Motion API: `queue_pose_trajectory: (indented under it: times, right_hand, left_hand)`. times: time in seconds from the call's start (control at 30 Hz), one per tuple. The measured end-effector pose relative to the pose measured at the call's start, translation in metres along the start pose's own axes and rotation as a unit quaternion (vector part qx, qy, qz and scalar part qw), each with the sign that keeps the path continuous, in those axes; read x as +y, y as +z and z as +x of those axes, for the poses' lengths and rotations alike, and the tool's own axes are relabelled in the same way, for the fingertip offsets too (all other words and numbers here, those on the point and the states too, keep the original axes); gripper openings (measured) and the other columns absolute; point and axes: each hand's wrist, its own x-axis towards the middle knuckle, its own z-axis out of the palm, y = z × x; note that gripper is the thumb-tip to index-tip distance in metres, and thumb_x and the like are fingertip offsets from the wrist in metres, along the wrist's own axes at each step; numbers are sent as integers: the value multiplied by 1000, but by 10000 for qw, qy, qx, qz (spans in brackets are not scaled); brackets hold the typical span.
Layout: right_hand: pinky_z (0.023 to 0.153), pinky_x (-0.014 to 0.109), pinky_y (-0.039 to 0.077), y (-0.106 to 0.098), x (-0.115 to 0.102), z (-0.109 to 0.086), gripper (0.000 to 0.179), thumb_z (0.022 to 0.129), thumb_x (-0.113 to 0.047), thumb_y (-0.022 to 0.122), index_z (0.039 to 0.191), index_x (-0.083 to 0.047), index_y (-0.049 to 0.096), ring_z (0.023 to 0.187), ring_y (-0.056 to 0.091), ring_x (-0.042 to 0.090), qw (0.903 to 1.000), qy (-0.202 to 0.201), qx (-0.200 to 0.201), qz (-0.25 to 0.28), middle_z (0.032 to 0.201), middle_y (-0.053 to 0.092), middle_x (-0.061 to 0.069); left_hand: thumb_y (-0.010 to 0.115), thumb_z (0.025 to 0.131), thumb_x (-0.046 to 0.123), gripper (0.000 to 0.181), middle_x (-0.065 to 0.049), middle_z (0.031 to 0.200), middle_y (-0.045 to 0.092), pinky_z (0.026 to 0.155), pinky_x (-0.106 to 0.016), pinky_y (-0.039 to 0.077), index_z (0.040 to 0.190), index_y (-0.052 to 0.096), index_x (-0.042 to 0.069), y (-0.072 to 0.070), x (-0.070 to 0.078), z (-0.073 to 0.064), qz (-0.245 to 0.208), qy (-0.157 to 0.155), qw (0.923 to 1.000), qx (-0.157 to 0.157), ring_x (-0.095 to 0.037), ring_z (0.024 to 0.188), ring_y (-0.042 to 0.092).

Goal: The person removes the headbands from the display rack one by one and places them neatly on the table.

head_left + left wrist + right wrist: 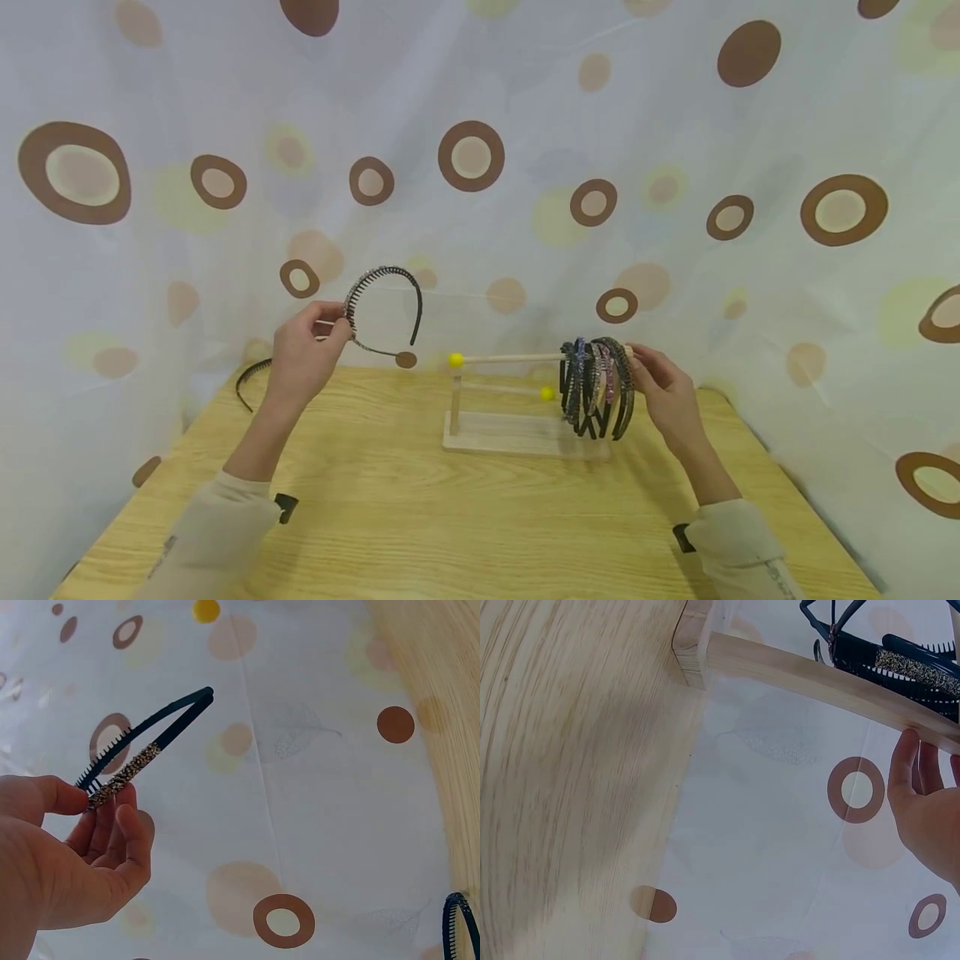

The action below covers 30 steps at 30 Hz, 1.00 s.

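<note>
My left hand [309, 354] pinches a black toothed headband [386, 271] with a glittery covering along part of its band, held up above the table on the left. In the left wrist view the thumb and fingertips grip the headband [154, 742] by its glittery stretch. A wooden headband rack [487, 435] stands at the centre right, with yellow balls at its bar ends. Several headbands [577, 387], dark with glittery parts, hang bunched at the right end of the upper bar. Beside them my right hand [670, 400] holds the top of the rack's wooden post [810, 682].
Another toothed headband [247, 379] lies at the table's back left, partly hidden behind the left forearm. The wood-grain table [420, 525] runs back to a pale curtain [517, 242] with brown and beige circles.
</note>
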Motion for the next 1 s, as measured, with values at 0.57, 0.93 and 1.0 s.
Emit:
queue_pose_trajectory:
  times: [0.57, 0.93, 1.0]
  right_hand:
    - [85, 21, 53, 6, 4, -6, 43, 107, -27, 57, 142, -2, 58, 106, 64, 8, 9999, 108, -22, -19, 125, 67, 5]
    - [87, 19, 52, 2, -3, -4, 42, 107, -25, 56, 143, -3, 57, 110, 62, 6, 10000, 44, 34, -33, 129, 65, 5]
    - [87, 20, 52, 2, -4, -3, 43, 107, -26, 56, 144, -3, 57, 111, 62, 7, 10000, 24, 16, -32, 130, 65, 6]
  left_hand:
    - [55, 100, 17, 29, -12, 106, 72, 69, -21, 48, 121, 69, 2, -15, -15, 1, 336, -171, 9992, 136, -24, 95, 67]
    - [51, 108, 21, 38, -19, 117, 66, 79, -17, 53, 135, 61, -3, -23, -32, 15, -114, -289, 9993, -227, -27, 104, 64]
    - [50, 108, 20, 38, -21, 118, 65, 80, -17, 53, 136, 59, -4, -24, -36, 17, -232, -261, 9989, -300, -28, 104, 64]
